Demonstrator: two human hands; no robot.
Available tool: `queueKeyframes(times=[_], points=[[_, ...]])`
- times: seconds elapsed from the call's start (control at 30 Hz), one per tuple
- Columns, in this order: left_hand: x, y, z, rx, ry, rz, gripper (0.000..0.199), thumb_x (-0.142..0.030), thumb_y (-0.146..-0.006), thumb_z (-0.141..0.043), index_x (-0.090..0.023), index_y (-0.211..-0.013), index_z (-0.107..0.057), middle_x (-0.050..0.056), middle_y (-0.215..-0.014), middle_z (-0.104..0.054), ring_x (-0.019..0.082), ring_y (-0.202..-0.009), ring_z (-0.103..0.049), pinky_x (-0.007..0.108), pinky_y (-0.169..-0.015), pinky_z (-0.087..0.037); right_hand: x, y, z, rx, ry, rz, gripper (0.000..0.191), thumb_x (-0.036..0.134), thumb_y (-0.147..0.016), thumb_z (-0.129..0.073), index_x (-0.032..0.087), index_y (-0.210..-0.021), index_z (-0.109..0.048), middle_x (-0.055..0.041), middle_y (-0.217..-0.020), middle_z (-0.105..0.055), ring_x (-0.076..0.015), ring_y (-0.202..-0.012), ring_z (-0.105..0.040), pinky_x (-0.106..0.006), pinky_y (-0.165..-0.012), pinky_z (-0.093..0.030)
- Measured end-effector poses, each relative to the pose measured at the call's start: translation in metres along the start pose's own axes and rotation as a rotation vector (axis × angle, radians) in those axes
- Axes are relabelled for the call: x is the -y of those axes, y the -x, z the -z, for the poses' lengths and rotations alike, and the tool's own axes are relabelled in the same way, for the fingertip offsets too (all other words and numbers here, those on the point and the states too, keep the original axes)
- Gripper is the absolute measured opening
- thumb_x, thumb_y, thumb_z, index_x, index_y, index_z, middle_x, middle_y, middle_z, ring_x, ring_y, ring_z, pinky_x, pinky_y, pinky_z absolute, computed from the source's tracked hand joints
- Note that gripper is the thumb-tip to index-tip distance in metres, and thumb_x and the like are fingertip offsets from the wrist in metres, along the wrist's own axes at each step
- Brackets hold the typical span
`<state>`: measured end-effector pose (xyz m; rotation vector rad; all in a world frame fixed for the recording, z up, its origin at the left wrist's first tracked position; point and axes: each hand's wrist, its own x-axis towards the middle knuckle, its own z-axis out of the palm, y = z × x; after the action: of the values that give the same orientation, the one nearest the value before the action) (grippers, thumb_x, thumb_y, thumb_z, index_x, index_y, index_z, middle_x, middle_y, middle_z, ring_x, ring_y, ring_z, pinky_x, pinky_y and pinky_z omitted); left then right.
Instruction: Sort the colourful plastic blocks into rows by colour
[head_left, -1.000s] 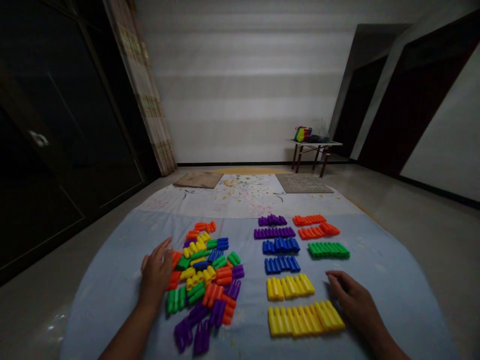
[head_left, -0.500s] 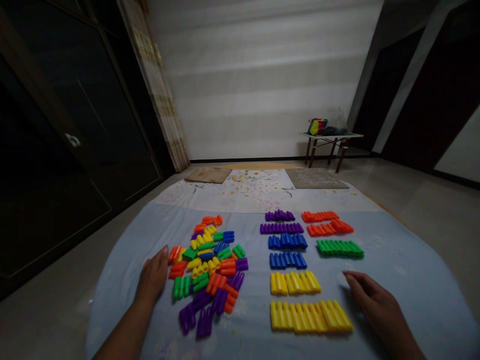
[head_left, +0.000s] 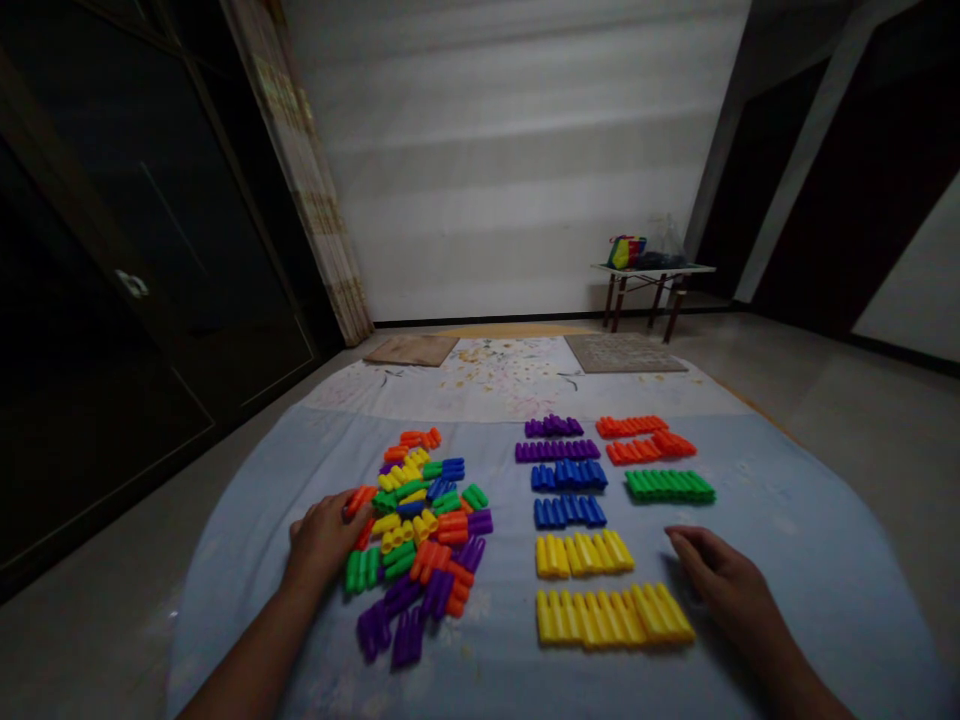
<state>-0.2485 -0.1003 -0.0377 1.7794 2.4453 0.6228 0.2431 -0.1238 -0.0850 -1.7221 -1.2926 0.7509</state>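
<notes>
My left hand is at the left edge of a mixed pile of coloured plastic pieces, its fingers over orange pieces; whether they grip one is hidden. Right of the pile lie sorted rows: purple, blue, yellow, orange and green. My right hand hovers by the right ends of the yellow rows, below the green row. Its thumb and fingers are close together, and nothing shows between them.
A pale blue cloth covers the table. Two flat mats, a brown one and a patterned one, lie at its far side. Beyond stands a small table with bags on it. Dark cabinets are on the left.
My left hand has moved right onto the pile's left edge, over the orange pieces. My right hand stays beside the yellow rows. The whole view has shifted slightly.
</notes>
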Motion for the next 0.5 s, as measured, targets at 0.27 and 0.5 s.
queueKeyframes(times=[0.27,0.5], points=[[-0.063,-0.011,-0.014,0.146,0.567,-0.06,0.053,-0.056,-0.071,-0.044,-0.015,-0.1,-0.061,0.006,-0.096,-0.068,0.019,-0.085,-0.062,0.028,-0.075,-0.048,0.002,0.0,-0.002,0.002,-0.041,0.007,0.047,0.057,-0.064,-0.053,0.017,-0.085,-0.063,0.001,-0.053,-0.059,-0.0131,-0.043,-0.049,-0.025,-0.042,-0.042],[-0.075,-0.015,-0.018,0.115,0.596,-0.087,0.054,-0.057,-0.076,-0.035,-0.013,-0.096,-0.06,0.006,-0.09,-0.068,0.018,-0.079,-0.064,0.029,-0.072,-0.05,0.0,0.004,-0.01,-0.074,-0.054,0.032,0.046,0.058,-0.068,-0.048,0.018,-0.086,-0.062,0.0017,-0.054,-0.057,-0.0121,-0.043,-0.046,-0.024,-0.041,-0.038]])
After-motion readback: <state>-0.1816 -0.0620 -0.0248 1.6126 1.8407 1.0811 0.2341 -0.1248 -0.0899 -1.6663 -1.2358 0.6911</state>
